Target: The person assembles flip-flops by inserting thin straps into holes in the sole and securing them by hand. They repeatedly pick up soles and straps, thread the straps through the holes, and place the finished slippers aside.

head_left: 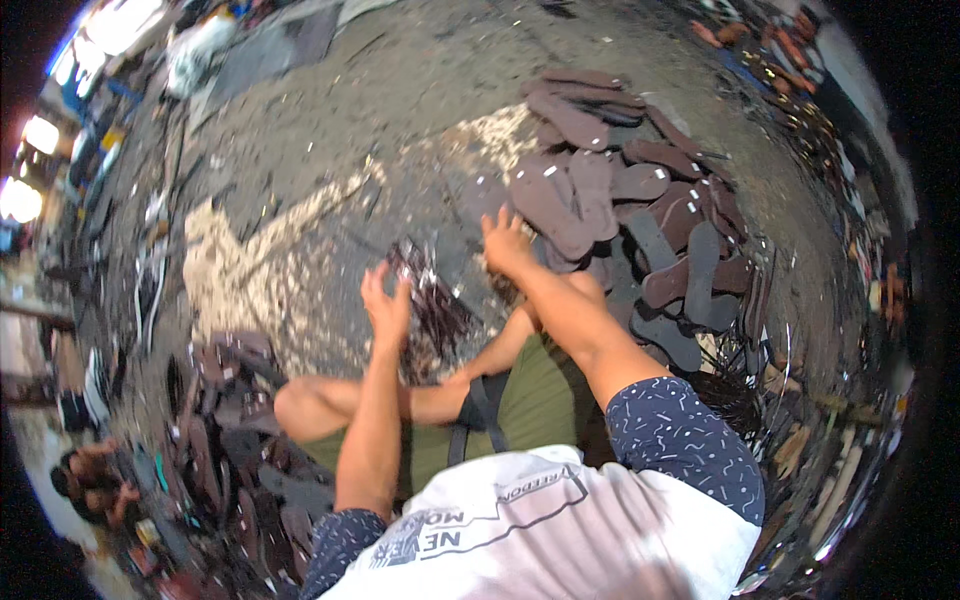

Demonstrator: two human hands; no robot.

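Blurred by motion, my left hand (387, 305) is beside a pile of dark, shiny straps (432, 290) on the ground before my crossed legs. Its fingers are apart, and nothing shows between them. My right hand (507, 243) reaches forward with fingers stretched out at the near edge of a dark grey sandal sole (487, 193). Whether the fingertips touch that sole, I cannot tell. Right of this hand lies a heap of brown soles (552, 205), some marked with small white patches.
Dark soles and scraps (215, 430) are heaped by my left knee. A worn, pale-speckled mat (225, 255) covers the ground ahead. Another person (95, 480) is at the far left, and more people (795, 45) are at the upper right.
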